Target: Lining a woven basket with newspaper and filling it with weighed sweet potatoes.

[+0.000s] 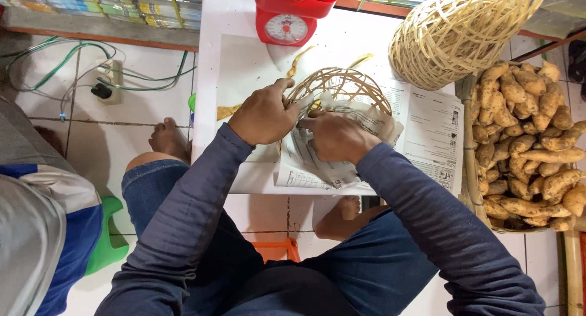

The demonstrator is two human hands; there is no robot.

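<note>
head view: small open-weave pale rattan basket [339, 87] on white table [226, 23], lined with printed newspaper sheet [342, 154]. left hand [264, 116] fingers curled on basket rim; right hand [334, 136] pinches paper. likely light, springy, paper tearable; grip by rim.

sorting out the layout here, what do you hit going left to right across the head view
Power strip on the floor → left hand → small woven basket with the right hand pressing newspaper into it → big upturned woven basket → basket of sweet potatoes
</note>
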